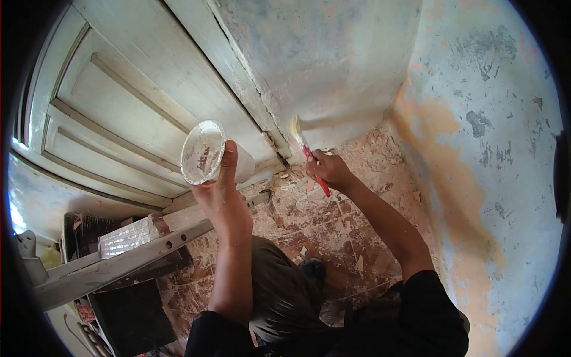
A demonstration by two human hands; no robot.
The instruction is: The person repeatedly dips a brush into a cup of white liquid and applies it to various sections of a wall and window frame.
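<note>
My left hand [221, 193] is wrapped round a white plastic tub [241, 163], thumb up along its side near the rim. The tub is tilted so its inside faces me, with whitish residue and reddish marks showing within. A paintbrush [322, 185] with a red handle is gripped in my right hand [332, 171]. Its pale bristles point up and away from me, close to the lower part of the whitish wall [333, 65], just right of the door frame.
A cream panelled door [137, 77] stands at the left. Paint flakes and debris cover the reddish floor [339, 223]. A metal ladder [119, 268] lies across the lower left, beside a wrapped block [128, 237] and a dark box [134, 318]. The right wall [499, 154] has patchy, peeling paint.
</note>
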